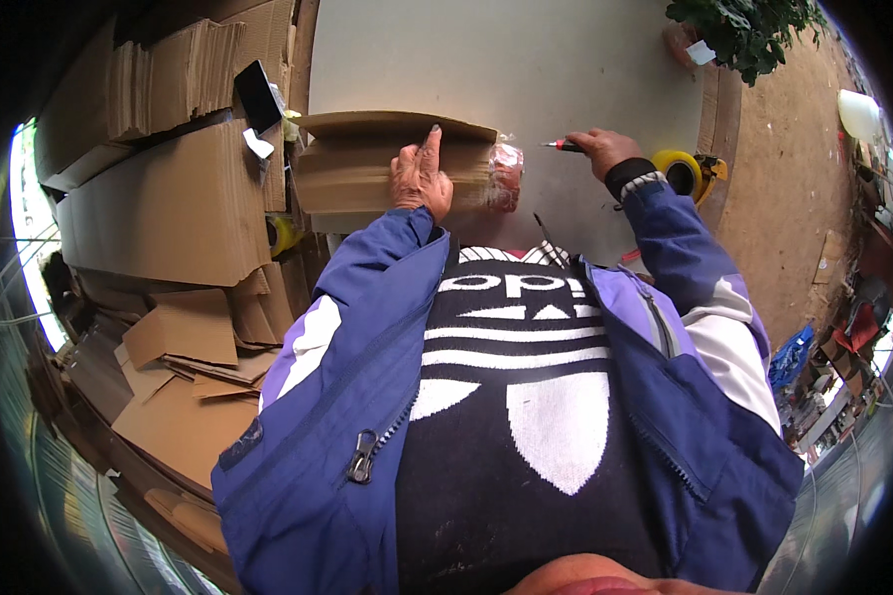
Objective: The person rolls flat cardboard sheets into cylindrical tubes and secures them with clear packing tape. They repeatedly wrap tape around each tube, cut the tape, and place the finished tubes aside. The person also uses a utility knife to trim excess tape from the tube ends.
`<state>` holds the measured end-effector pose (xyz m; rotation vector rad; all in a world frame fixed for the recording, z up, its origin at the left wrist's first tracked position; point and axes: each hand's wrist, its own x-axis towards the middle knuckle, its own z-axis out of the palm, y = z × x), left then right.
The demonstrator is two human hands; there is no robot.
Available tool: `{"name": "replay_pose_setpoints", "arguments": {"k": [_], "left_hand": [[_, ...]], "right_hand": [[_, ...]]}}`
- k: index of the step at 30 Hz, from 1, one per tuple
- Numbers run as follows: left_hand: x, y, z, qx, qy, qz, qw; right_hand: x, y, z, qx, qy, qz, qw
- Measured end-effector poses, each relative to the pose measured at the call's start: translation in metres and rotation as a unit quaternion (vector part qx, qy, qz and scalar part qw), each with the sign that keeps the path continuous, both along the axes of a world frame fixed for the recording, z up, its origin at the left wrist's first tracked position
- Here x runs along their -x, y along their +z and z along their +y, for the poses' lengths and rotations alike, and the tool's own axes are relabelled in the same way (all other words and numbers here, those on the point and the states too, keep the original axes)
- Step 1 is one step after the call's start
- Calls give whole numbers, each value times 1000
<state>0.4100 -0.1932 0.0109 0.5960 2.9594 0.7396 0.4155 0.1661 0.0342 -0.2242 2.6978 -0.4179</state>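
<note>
My left hand [422, 178] presses on a brown cardboard stack [347, 180] on the table. Its index finger stretches up against the raised far sheet and the others curl; the thumb is not plain to see. Clear plastic and a reddish-brown wrapped piece [507, 177] cover the stack's right end. To the right, my right hand [607, 151] is closed around a small red and black tool [566, 146] with a thin pale tip. That tip points left, apart from the stack; its exact kind is too small to tell.
A grey tabletop [506, 59] lies under the stack. Beside my right wrist is a yellow tape roll in a dispenser [681, 173]. Piled cardboard [159, 208] fills the left, with a black phone [258, 96] on it. A leafy plant [749, 35] stands far right.
</note>
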Motion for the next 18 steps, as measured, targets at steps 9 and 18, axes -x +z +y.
{"name": "replay_pose_setpoints", "arguments": {"k": [9,18], "left_hand": [[-4,-2,-6,11,-21,28,999],[-3,3,-1,-14,-6,7,1000]], "right_hand": [[17,-7,-10,57,29,48,997],[16,-16,-25,126,88,63,986]]}}
